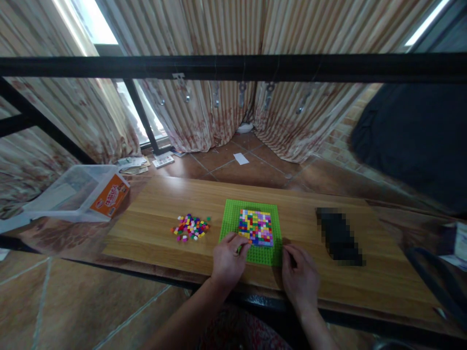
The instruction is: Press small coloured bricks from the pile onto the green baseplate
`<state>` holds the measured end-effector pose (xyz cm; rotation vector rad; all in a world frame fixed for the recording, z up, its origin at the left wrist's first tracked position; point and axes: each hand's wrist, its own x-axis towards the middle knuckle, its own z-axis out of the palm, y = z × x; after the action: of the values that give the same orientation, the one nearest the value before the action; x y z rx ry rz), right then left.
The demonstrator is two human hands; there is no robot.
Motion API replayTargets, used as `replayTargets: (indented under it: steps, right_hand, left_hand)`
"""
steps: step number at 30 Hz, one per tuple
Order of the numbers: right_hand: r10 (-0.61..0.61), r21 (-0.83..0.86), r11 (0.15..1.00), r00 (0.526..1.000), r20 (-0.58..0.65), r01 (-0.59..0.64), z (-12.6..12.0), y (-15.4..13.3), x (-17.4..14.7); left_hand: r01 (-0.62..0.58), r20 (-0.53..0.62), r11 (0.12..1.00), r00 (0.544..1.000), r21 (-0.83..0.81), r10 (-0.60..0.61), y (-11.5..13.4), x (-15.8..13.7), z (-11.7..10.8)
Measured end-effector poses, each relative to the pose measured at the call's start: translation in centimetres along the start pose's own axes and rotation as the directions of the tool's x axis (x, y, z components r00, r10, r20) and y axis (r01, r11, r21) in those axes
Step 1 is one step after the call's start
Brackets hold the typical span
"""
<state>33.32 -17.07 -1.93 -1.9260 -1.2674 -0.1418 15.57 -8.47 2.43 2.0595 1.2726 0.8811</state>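
Note:
A green studded baseplate lies on the wooden tabletop, bearing a block of small multicoloured building bricks. My left hand is closed in a pinch at the lower left corner of that block. An orange brick shows at its fingertips; whether it is pressed onto the plate I cannot tell. Beside the plate's lower right edge, my right hand has its fingers curled and pressed together, and what they hold, if anything, is hidden. Left of the plate lies a loose pile of small coloured bricks.
A clear plastic bin with an orange label stands left of the table. On the table's right lies a dark pixelated object. A black metal bar crosses beyond the table, before striped curtains. Papers lie on the tiled floor.

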Motion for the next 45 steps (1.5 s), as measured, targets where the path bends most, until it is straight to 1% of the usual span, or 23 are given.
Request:
replayTargets:
  steps: [4,8,12,16,20,29,34,38,45]
  right_hand:
    - [-0.001,0.015,1.000,1.000,0.007,0.001,0.1,0.1,0.0]
    - [-0.016,0.005,1.000,1.000,0.008,0.016,0.0,0.1,0.0]
    - [-0.019,-0.014,1.000,1.000,0.016,0.019,0.0,-0.1,0.0]
    - [-0.018,-0.006,1.000,1.000,0.016,0.018,0.0,-0.1,0.0]
    - [-0.029,0.006,1.000,1.000,0.010,0.029,0.0,-0.1,0.0]
    - [-0.043,0.004,0.999,0.999,0.004,0.043,-0.1,-0.2,0.1]
    - [-0.051,-0.013,0.999,0.999,0.011,0.052,-0.1,-0.2,0.1]
    - [-0.062,-0.019,0.998,0.998,0.003,0.062,0.0,-0.1,0.1]
    - [-0.062,-0.022,0.998,0.998,-0.003,0.062,0.0,-0.2,0.0]
  left_hand:
    - [-0.025,0.002,0.992,1.000,0.124,0.025,0.2,-0.1,0.2]
    - [-0.053,0.022,0.966,0.999,0.251,0.049,0.7,-0.2,0.3]
    - [-0.070,0.015,0.940,0.997,0.335,0.069,1.3,-0.3,0.3]
    - [-0.062,-0.003,0.948,0.998,0.312,0.067,1.4,-0.4,0.5]
    - [-0.026,-0.008,0.962,1.000,0.271,0.029,1.2,-0.3,0.7]
    - [0.059,-0.020,0.951,0.998,0.302,-0.055,1.7,0.1,0.7]
    - [0.064,-0.006,0.943,0.998,0.326,-0.066,1.6,0.3,0.7]
    - [0.043,-0.013,0.945,0.999,0.326,-0.041,1.5,0.2,0.6]
    - [-0.053,-0.044,0.954,0.997,0.297,0.069,1.0,-0.2,0.8]
